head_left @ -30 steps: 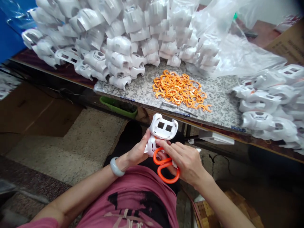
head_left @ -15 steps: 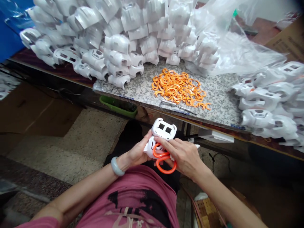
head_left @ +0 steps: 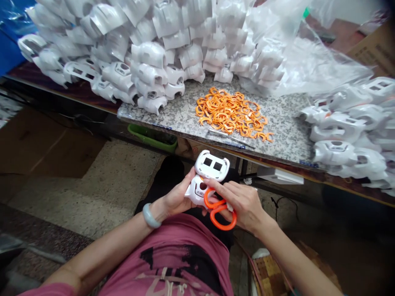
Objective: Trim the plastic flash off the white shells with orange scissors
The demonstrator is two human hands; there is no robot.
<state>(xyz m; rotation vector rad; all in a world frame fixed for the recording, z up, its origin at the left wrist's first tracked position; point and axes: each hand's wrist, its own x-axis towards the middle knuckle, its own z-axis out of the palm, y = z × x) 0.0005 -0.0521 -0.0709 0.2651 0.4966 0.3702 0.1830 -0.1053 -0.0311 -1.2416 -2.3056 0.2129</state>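
Observation:
My left hand (head_left: 177, 195) is closed around a white plastic housing (head_left: 212, 165) above my lap. Two square holes show in the housing's upper part, and a round hole and dark markings in its lower part. My right hand (head_left: 243, 203) grips a pair of scissors with orange handles (head_left: 224, 218); the handle loops point toward my left hand, and the blades are hidden behind the hand. The right index finger reaches to the housing near a small bit of orange at its middle. On the table ahead lies a heap of orange plastic rings (head_left: 231, 113).
Many white housings (head_left: 151, 55) are stacked along the back left, with more white housings (head_left: 342, 119) at the right. A thin metal tool (head_left: 230, 137) lies near the edge of the speckled tabletop (head_left: 286, 142). Clear plastic bags (head_left: 308, 61) cover the back right. Below stands a green bin (head_left: 151, 137).
My right hand and the scissors have moved slightly right and down, uncovering the round hole and markings on the housing. My left hand still holds the housing.

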